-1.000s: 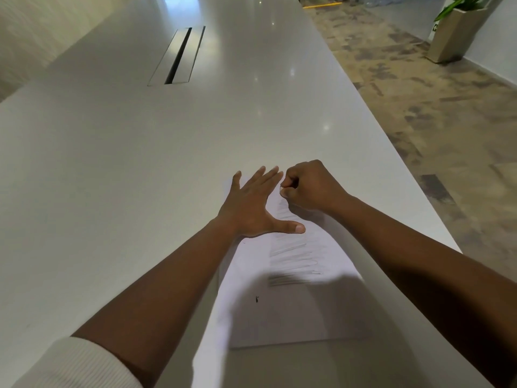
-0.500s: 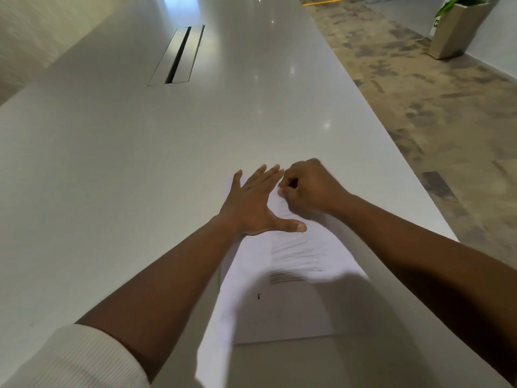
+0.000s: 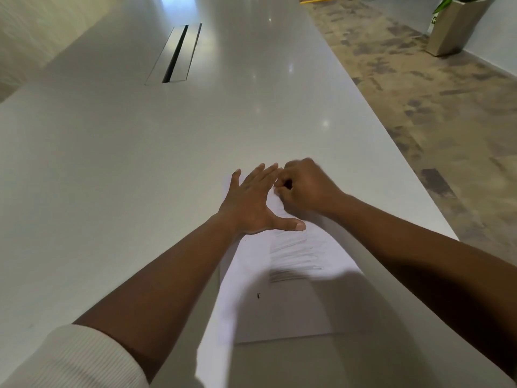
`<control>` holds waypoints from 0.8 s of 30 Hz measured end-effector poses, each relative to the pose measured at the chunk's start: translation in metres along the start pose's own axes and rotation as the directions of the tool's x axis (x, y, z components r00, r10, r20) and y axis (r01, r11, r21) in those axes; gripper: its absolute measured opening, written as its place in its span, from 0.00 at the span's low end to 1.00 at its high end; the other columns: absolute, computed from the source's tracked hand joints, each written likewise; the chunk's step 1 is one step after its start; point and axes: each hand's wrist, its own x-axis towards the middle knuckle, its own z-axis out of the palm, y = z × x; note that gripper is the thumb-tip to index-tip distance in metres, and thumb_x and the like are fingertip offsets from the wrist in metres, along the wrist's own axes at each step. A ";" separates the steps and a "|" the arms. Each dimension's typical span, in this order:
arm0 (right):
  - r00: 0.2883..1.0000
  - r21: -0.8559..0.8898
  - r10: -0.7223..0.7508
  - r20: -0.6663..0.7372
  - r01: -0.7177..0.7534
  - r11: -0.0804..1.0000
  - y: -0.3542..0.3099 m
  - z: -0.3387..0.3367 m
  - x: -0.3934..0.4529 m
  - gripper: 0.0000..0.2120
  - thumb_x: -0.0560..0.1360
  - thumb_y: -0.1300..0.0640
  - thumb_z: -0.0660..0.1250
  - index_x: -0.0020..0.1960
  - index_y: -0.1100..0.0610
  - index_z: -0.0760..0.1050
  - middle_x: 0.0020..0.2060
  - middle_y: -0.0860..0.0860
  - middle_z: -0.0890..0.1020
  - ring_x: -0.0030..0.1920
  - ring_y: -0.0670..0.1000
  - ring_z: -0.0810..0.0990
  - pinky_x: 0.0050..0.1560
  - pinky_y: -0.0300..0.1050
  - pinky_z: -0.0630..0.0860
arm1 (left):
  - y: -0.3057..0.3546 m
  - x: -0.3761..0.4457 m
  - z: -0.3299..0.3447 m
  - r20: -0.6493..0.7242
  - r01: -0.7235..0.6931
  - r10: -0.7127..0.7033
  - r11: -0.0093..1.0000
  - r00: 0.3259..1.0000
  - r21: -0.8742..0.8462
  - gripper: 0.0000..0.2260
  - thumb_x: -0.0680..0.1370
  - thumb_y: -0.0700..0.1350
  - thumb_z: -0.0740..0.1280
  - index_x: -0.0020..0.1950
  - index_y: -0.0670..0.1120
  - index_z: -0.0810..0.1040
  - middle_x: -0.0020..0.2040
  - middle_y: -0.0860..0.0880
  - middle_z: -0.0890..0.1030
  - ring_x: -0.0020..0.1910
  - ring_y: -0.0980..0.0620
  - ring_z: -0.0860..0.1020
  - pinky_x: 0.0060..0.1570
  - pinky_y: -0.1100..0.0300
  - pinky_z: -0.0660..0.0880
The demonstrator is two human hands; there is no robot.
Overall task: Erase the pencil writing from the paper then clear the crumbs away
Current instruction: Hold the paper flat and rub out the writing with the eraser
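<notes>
The paper (image 3: 282,312) is lying on the worktop (image 3: 140,163) with pencil writing (image 3: 293,256) showing mid-sheet, so I am judging the erasing partly done and the crumbs (none visible) uncleared. My left hand (image 3: 251,203) is pressing flat and open, unmoved, while my right hand (image 3: 305,189), fisted around something hidden, is blurring slightly further up the sheet than a second ago.

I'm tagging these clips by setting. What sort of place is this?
Probably an office meeting room or lobby: a long white table with a built-in cable slot, patterned carpet, and a potted plant by the wall.
</notes>
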 end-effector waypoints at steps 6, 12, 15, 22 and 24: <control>0.990 -0.062 0.124 -0.064 -0.128 0.990 0.014 -0.009 0.017 0.06 0.73 0.62 0.69 0.43 0.61 0.85 0.40 0.57 0.83 0.41 0.55 0.81 0.45 0.46 0.77 | -0.002 0.001 0.003 -0.017 0.016 -0.016 1.000 1.000 -0.007 0.65 0.55 0.89 0.57 0.84 0.56 0.47 0.84 0.59 0.48 0.82 0.60 0.41 0.79 0.40 0.35; 0.999 0.066 0.002 0.037 -0.005 0.998 0.004 -0.007 -0.001 0.03 0.69 0.66 0.72 0.37 0.63 0.83 0.35 0.53 0.83 0.36 0.48 0.79 0.40 0.37 0.74 | -0.003 0.003 0.004 -0.029 0.005 -0.006 1.000 1.000 -0.015 0.64 0.55 0.88 0.58 0.84 0.57 0.49 0.84 0.59 0.50 0.82 0.60 0.42 0.79 0.40 0.36; 0.989 0.091 -0.061 0.137 0.049 0.995 -0.001 -0.004 -0.011 0.04 0.68 0.65 0.73 0.35 0.61 0.83 0.32 0.49 0.82 0.33 0.46 0.77 0.37 0.28 0.69 | -0.003 0.003 0.004 -0.032 -0.005 0.005 1.000 0.999 0.003 0.63 0.56 0.88 0.58 0.84 0.57 0.50 0.84 0.59 0.50 0.82 0.59 0.42 0.79 0.40 0.37; 0.969 -0.064 0.203 -0.138 -0.214 0.975 0.015 -0.008 0.013 0.06 0.73 0.62 0.69 0.43 0.60 0.85 0.39 0.55 0.84 0.40 0.53 0.81 0.45 0.45 0.78 | -0.002 0.001 0.004 -0.031 0.013 -0.014 1.000 0.999 -0.009 0.65 0.55 0.89 0.56 0.84 0.56 0.48 0.84 0.59 0.49 0.82 0.60 0.42 0.79 0.40 0.36; 0.970 -0.054 0.198 -0.138 -0.207 0.977 0.013 -0.003 0.013 0.06 0.72 0.62 0.69 0.42 0.60 0.85 0.39 0.55 0.83 0.40 0.53 0.80 0.44 0.45 0.77 | -0.003 0.002 0.004 -0.033 0.008 -0.009 1.000 0.999 -0.010 0.65 0.55 0.89 0.57 0.84 0.56 0.49 0.84 0.59 0.50 0.82 0.59 0.42 0.79 0.40 0.36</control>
